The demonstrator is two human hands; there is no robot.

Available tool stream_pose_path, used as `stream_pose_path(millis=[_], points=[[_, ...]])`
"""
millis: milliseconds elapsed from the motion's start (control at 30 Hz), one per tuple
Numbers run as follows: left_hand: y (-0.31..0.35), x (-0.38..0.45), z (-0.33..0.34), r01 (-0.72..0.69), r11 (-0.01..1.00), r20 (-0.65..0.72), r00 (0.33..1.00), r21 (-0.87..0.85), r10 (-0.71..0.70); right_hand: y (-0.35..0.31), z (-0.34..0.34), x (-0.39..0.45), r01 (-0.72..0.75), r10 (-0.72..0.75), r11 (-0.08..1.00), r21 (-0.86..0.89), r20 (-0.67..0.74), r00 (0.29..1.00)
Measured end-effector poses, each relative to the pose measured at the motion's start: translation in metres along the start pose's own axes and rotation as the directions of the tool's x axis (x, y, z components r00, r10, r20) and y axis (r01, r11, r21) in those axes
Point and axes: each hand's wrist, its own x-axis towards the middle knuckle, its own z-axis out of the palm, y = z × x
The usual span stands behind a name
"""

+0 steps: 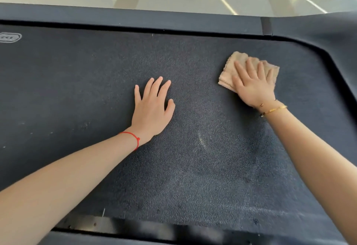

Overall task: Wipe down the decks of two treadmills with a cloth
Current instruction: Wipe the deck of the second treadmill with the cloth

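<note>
A folded beige cloth (249,71) lies on the dark textured treadmill belt (193,167), pressed flat under the right hand (253,86), whose fingers are straight and spread across it. The left hand (152,109) rests palm-down on the bare belt, well apart from the cloth, fingers extended and holding nothing. A red string bracelet (133,138) circles the left wrist; gold bracelets (272,108) circle the right. Beyond both hands runs the dark side rail (135,18).
</note>
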Motion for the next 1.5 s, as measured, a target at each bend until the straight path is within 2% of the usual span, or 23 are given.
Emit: stream_pose_path(millis=[133, 333, 400, 500, 567, 633, 833, 1000, 1133, 1267, 1333, 1367, 1433, 1500], points=[[0.001, -0.002, 0.000, 0.005, 1.000, -0.005, 1.000, -0.001, -0.005, -0.034, 0.009, -0.075, 0.204, -0.204, 0.979, -0.016, -0.030, 0.978], [0.003, -0.005, 0.001, 0.005, 1.000, -0.023, 1.000, 0.006, -0.005, -0.056, 0.016, -0.160, 0.473, -0.473, 0.881, 0.003, 0.044, 0.880], [0.002, -0.008, 0.000, 0.007, 1.000, -0.018, 1.000, -0.002, -0.007, -0.041, 0.014, -0.156, 0.451, -0.451, 0.892, 0.018, 0.033, 0.892], [0.001, -0.014, -0.001, 0.021, 1.000, 0.007, 1.000, -0.021, -0.020, -0.027, 0.010, -0.129, 0.220, -0.220, 0.975, 0.015, 0.023, 0.975], [0.000, -0.019, -0.002, 0.023, 0.999, 0.018, 1.000, -0.025, -0.023, -0.032, 0.011, -0.120, 0.102, -0.102, 0.995, -0.015, 0.019, 0.995], [-0.001, -0.025, -0.002, 0.015, 1.000, 0.016, 1.000, -0.026, -0.015, -0.046, 0.014, -0.132, 0.127, -0.127, 0.991, -0.038, 0.010, 0.992], [-0.001, -0.041, -0.006, 0.007, 0.998, 0.003, 1.000, -0.058, -0.007, -0.104, 0.026, -0.221, 0.437, -0.436, 0.899, -0.018, 0.033, 0.899], [-0.004, -0.052, -0.007, -0.014, 0.998, -0.010, 1.000, -0.059, 0.013, -0.104, 0.032, -0.274, 0.518, -0.519, 0.854, 0.035, 0.029, 0.854], [-0.006, -0.055, -0.005, -0.019, 0.998, -0.015, 1.000, -0.054, 0.019, -0.068, 0.024, -0.283, 0.434, -0.434, 0.901, 0.010, 0.049, 0.900], [-0.005, -0.055, -0.005, -0.020, 0.999, -0.006, 1.000, -0.031, 0.020, -0.032, 0.012, -0.250, 0.115, -0.114, 0.993, -0.024, 0.047, 0.992], [-0.005, -0.056, -0.004, -0.014, 1.000, -0.009, 1.000, -0.025, 0.014, -0.037, 0.010, -0.227, -0.022, 0.024, 0.999, -0.045, 0.041, 0.999], [-0.004, -0.056, -0.004, -0.013, 1.000, -0.011, 1.000, -0.023, 0.013, -0.046, 0.011, -0.220, -0.045, 0.047, 0.998, -0.049, 0.038, 0.998], [-0.003, -0.057, -0.004, -0.012, 1.000, -0.019, 1.000, -0.020, 0.012, -0.069, 0.014, -0.221, 0.026, -0.025, 0.998, -0.056, 0.028, 0.999], [-0.003, -0.057, -0.004, -0.013, 1.000, -0.022, 1.000, -0.022, 0.013, -0.092, 0.020, -0.237, 0.181, -0.179, 0.981, -0.064, 0.035, 0.983]])
